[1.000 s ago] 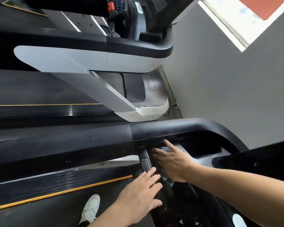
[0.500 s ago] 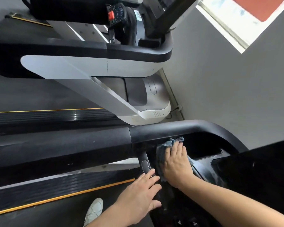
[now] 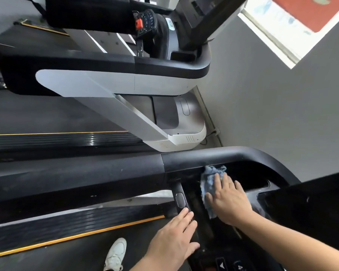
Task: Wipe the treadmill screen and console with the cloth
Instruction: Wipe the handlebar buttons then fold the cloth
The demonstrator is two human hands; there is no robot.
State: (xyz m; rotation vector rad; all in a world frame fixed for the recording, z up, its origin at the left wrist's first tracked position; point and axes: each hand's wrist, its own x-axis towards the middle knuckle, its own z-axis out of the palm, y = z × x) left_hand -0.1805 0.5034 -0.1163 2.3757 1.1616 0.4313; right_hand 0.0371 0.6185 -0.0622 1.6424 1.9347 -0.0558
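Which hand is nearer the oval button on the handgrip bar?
Left. The left hand rests on the bar just below the oval button; the right hand presses the cloth on the console beside it.

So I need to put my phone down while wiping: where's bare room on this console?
The dark recess between the curved handrail and the screen edge, right of the cloth, looks bare. Crowded: the right hand presses the cloth, and the left hand rests on the grip bar.

right hand [image 3: 228,202] flat on cloth [image 3: 210,178] — pressing console [image 3: 262,189].
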